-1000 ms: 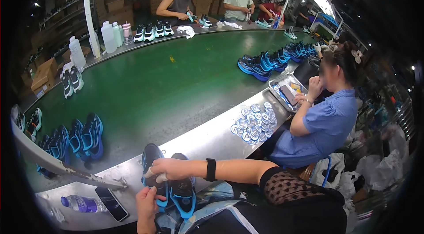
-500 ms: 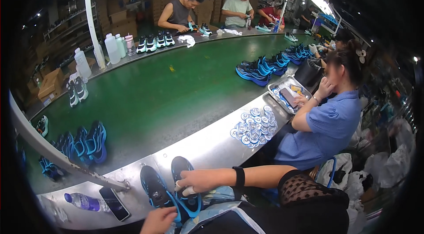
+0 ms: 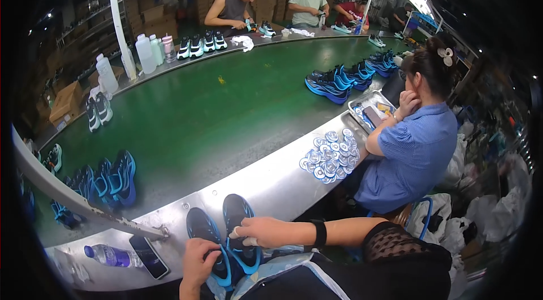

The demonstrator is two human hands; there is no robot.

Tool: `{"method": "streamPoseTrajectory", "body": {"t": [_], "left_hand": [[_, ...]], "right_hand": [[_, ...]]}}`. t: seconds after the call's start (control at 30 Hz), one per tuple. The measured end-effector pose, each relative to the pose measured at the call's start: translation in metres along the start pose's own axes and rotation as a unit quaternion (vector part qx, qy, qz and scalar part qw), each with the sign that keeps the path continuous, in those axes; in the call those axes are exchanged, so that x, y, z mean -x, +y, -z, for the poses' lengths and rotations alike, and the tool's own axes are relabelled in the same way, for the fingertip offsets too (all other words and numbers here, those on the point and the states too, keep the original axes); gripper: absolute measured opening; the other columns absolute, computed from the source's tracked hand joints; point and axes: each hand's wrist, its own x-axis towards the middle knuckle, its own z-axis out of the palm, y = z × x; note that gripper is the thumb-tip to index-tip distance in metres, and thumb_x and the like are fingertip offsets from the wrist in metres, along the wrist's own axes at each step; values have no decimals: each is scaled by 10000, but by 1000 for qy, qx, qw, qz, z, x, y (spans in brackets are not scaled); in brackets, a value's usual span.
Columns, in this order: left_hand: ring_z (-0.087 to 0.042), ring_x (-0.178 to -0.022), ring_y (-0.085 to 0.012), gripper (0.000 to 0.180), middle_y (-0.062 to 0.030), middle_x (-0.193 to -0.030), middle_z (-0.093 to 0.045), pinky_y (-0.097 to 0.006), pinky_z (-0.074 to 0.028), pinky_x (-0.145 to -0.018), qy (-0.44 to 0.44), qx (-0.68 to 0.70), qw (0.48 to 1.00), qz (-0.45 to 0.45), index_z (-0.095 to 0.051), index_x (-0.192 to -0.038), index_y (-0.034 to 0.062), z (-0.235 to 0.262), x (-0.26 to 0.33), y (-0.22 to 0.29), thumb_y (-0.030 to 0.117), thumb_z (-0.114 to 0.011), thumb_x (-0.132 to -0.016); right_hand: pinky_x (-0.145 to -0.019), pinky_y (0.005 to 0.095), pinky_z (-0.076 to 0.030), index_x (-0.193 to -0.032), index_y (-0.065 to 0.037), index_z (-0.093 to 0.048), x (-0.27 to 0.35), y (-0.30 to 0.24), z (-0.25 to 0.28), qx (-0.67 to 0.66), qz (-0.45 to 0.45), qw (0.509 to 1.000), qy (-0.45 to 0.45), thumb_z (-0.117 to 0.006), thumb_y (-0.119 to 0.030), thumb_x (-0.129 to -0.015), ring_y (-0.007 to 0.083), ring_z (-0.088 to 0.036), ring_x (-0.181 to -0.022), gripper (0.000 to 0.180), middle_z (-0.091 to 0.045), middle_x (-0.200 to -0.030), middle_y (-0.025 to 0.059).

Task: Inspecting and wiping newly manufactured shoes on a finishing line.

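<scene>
LH (image 3: 198, 260) at L shoe (image 3: 203, 225), RH (image 3: 267, 231) on R shoe (image 3: 236, 209); can't tell either grip

The pair of shoes (image 3: 238, 209) has matt, cloth-like dark uppers with smoother blue edging that looks like rubber or plastic, set against a ledge (image 3: 271, 181) of smooth, bare metal with a bright shine. The green belt (image 3: 198, 113) is smooth and faintly glossy, the white bar (image 3: 73, 202) looks like painted metal with rough, chipped patches, and the phone (image 3: 149, 256) has a glossy dark face. Clear plastic forms the bottle (image 3: 113, 256), thin crinkled plastic the bags (image 3: 492, 209), matt cardboard the box (image 3: 67, 101), and sheer dotted mesh the black sleeve (image 3: 390, 239).
</scene>
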Motion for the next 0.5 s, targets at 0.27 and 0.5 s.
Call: {"method": "streamPoseTrajectory", "body": {"t": [0.27,0.5], "left_hand": [[-531,-947,-322,194,-87,-818,-586,-418,-407,-865,87,-38,995,33,-669,-897,58,-15,-1,11,75,-736,-716],[-608,-952,-289,272,-138,-986,-649,-363,-478,-844,-5,76,995,63,-702,-1013,45,-1,5,13,43,-697,-741]], "right_hand": [[-653,465,-476,-976,-48,-539,-5,-1,11,-44,41,998,-33,-637,-365,-892,377,-624,-759,343,-595,-772,149],[-687,473,-482,-939,-47,-534,-14,-5,3,75,-29,997,-15,-633,-324,-889,397,-628,-790,299,-608,-815,168]]}}
